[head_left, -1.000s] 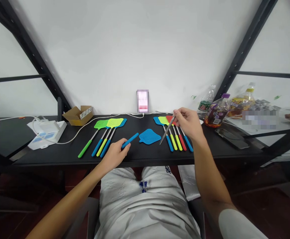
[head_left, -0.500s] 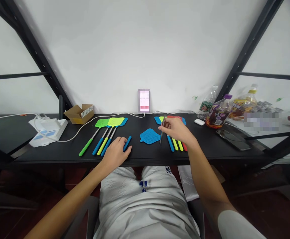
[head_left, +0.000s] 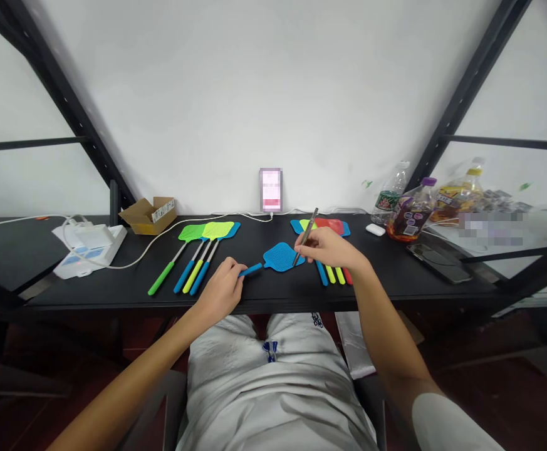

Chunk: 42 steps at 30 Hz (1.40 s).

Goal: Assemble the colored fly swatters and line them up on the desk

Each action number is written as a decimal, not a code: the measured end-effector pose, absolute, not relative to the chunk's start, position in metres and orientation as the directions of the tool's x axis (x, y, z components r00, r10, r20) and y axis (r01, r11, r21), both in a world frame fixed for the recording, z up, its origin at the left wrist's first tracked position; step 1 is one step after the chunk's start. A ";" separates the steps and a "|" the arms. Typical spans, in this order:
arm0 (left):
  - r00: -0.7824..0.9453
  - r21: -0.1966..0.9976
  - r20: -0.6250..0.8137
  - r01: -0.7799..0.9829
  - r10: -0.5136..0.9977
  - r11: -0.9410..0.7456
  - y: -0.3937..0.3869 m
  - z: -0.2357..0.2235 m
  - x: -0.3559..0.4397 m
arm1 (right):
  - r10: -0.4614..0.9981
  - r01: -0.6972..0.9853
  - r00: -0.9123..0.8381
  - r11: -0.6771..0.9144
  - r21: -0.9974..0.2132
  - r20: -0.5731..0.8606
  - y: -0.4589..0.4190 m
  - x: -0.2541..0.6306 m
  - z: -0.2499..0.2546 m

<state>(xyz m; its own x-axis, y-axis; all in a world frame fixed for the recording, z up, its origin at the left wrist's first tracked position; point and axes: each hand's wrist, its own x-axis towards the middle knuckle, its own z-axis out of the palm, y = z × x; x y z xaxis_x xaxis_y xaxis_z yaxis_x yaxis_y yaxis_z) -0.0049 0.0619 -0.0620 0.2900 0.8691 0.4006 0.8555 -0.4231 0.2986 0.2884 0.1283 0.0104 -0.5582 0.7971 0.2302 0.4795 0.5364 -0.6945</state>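
Blue fly swatter head [head_left: 281, 257] is lying flat on the tabletop [head_left: 264, 294]. My left hand [head_left: 220, 289] is grasping a blue handle [head_left: 250, 270] pointed at it, while my right hand [head_left: 324, 246] is pinching a metal rod [head_left: 306, 237], keeping its tip aligned at the head's edge.

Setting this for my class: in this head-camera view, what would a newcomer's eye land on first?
The bright fly swatters laid out in two groups on the black desk stand out first. Between the groups, the left hand grips a blue handle that points at a blue mesh swatter head. The right hand holds a thin metal rod just beside that head.
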 end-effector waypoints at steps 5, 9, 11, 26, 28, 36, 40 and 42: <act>0.311 0.397 0.462 0.765 0.831 -0.507 0.055 -0.058 0.007 | 0.760 0.307 -0.588 0.527 -0.793 0.278 0.113 0.281 0.022; 0.309 0.422 0.476 0.741 0.823 -0.522 0.050 -0.055 0.014 | 0.733 0.188 -0.579 0.545 -0.817 0.357 0.108 0.276 0.023; 0.312 0.429 0.475 0.734 0.822 -0.527 0.048 -0.054 0.015 | 0.728 0.141 -0.566 0.547 -0.825 0.387 0.106 0.272 0.022; 0.341 0.429 0.540 0.674 0.769 -0.601 0.047 -0.063 0.018 | 0.698 0.086 -0.586 0.558 -0.825 0.411 0.098 0.257 0.019; 0.344 0.422 0.545 0.675 0.764 -0.605 0.047 -0.065 0.018 | 0.698 0.094 -0.584 0.565 -0.819 0.415 0.096 0.257 0.020; 0.375 0.387 0.546 0.681 0.749 -0.622 0.045 -0.067 0.021 | 0.670 0.145 -0.596 0.633 -0.761 0.443 0.088 0.251 0.019; 0.358 0.409 0.553 0.670 0.752 -0.620 0.047 -0.068 0.020 | 0.665 0.099 -0.591 0.623 -0.776 0.458 0.089 0.246 0.016; 0.348 0.422 0.553 0.667 0.757 -0.614 0.049 -0.068 0.019 | 0.667 0.084 -0.589 0.612 -0.786 0.456 0.091 0.245 0.015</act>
<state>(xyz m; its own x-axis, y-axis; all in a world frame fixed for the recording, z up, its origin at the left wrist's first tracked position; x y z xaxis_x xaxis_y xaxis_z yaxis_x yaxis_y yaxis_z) 0.0191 0.0486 -0.0679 0.3477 0.7571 0.5530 0.6666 -0.6145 0.4221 0.2448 0.0911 0.0150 -0.5892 0.6667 0.4564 0.0840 0.6124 -0.7861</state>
